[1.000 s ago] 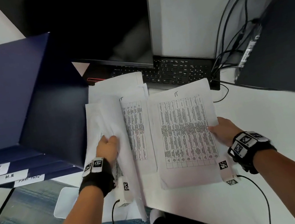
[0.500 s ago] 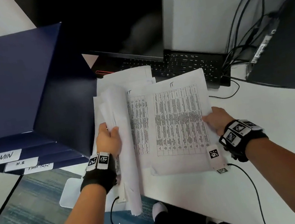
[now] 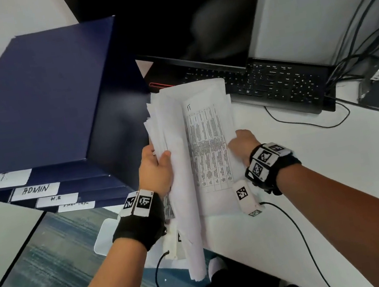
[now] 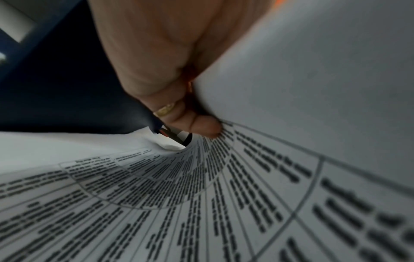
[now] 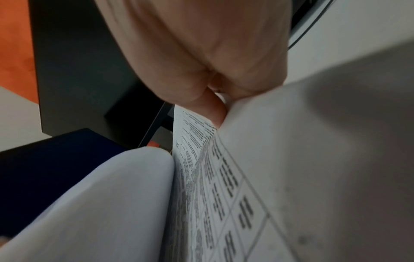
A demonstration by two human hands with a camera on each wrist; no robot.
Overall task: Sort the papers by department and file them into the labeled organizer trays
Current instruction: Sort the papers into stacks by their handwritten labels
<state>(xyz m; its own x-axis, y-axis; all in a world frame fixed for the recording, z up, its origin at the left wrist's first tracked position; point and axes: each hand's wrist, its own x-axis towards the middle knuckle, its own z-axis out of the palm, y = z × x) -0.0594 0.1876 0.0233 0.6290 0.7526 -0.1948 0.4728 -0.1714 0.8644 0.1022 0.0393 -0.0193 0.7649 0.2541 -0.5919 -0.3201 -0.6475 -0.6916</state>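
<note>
A white desk (image 3: 340,180) fills the right and lower centre of the head view. At upper left stands a dark blue organizer (image 3: 38,98), its stepped trays bearing white labels reading I.T (image 3: 1,178), ADMIN (image 3: 35,190) and H.R (image 3: 56,198); a fourth label (image 3: 76,205) below them is too blurred to read. A black monitor (image 3: 174,15) occupies the upper centre, with a black keyboard (image 3: 273,81) beneath it and black cables (image 3: 354,40) at upper right. At frame centre, held above the desk edge and just right of the organizer, is the stack of papers (image 3: 180,170), folded or curled lengthwise along its left side. A printed table sheet (image 3: 208,145), marked IT at its top, lies against the stack's right side. The left hand (image 3: 156,169) grips the stack's left edge, thumb on top; the left wrist view shows a ringed finger (image 4: 179,115) curled beneath the sheets. The right hand (image 3: 242,145) pinches the table sheet's right edge; the right wrist view shows a fingertip (image 5: 216,109) pressed to the paper. Both wrists carry black bands with square markers.
</note>
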